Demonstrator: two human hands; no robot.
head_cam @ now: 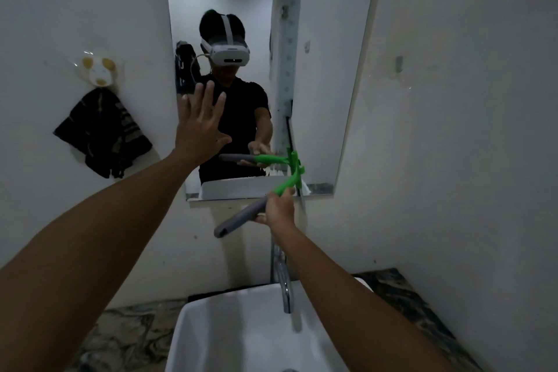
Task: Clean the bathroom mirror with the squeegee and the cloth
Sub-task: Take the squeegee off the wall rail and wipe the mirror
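The tall mirror hangs on the white wall above the sink. My right hand grips the squeegee by its grey handle; the green neck and blade end touch the glass near the mirror's lower right. My left hand is open, fingers spread, flat against or just in front of the mirror's lower left part. A dark cloth hangs from a hook on the wall to the left of the mirror.
A white sink with a chrome tap stands directly below my arms, set on a marbled counter. A plastic wall hook holds the cloth. The mirror reflects a person wearing a headset.
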